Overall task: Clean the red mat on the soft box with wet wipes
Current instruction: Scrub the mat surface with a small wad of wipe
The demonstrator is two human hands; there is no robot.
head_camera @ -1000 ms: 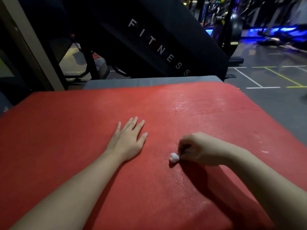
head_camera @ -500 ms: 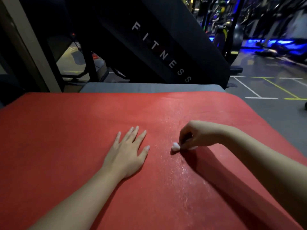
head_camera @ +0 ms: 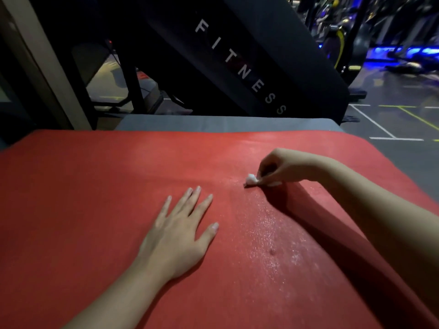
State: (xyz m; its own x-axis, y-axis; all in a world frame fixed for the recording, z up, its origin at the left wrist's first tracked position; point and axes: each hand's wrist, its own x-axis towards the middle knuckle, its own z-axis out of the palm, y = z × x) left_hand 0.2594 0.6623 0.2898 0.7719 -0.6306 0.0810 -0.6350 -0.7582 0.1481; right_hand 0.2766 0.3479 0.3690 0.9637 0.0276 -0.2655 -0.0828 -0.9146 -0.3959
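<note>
On red mat | wet wipe pinched in right grip | left grip flat

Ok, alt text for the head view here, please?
The right hand pinches a small white wet wipe against a red mat, by a glistening damp streak. The left hand rests flat on the mat; a black panel reading FITNESS stands behind.

Dim gym lighting, blue glow far right, wide-angle edge distortion.

Red mat covers the grey soft box.
</note>
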